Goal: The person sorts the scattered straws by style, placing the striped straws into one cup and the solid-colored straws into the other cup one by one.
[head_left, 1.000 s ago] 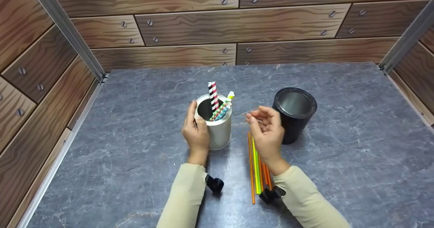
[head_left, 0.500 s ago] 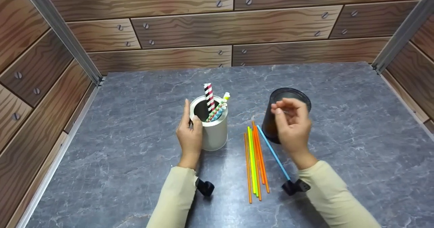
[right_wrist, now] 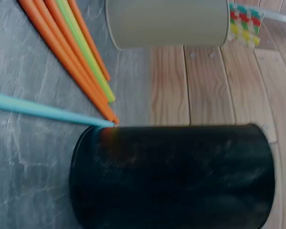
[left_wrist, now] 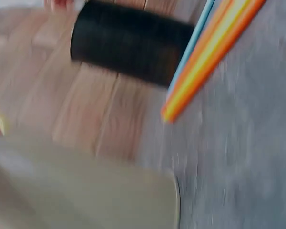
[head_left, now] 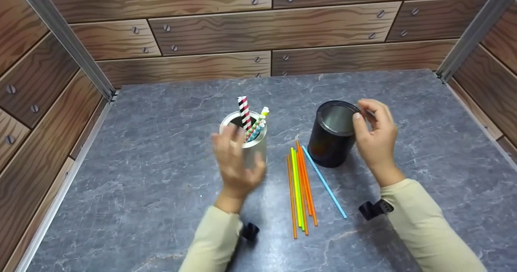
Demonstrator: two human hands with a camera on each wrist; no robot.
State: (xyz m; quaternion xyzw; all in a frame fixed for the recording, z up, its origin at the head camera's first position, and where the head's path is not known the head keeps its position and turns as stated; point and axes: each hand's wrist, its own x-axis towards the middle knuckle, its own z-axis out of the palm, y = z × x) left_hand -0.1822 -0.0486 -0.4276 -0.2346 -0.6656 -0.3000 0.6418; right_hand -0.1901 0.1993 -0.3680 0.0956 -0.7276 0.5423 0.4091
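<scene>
your left sleeve and right sleeve slant up from the bottom edge, forearms set wide, a small black wrist camera on the inner side of each, left and right; between the forearms, a bundle of orange and yellow-green straws lies on the grey marbled table, pointing away from you; a blue straw lies at an angle to their right, far end just beside theirs.

your left hand is motion-blurred, released, fingers up and loose, thumb out to the right; it overlaps the front of the white can, contact can't be told; that can stands upright with striped straws leaning inside; your right hand is bent inward at the black can's right rim, thumb and fingers curved with a gap between, can't tell if it grips; black can upright, right of the straws; behind all, the wood-print wall.
</scene>
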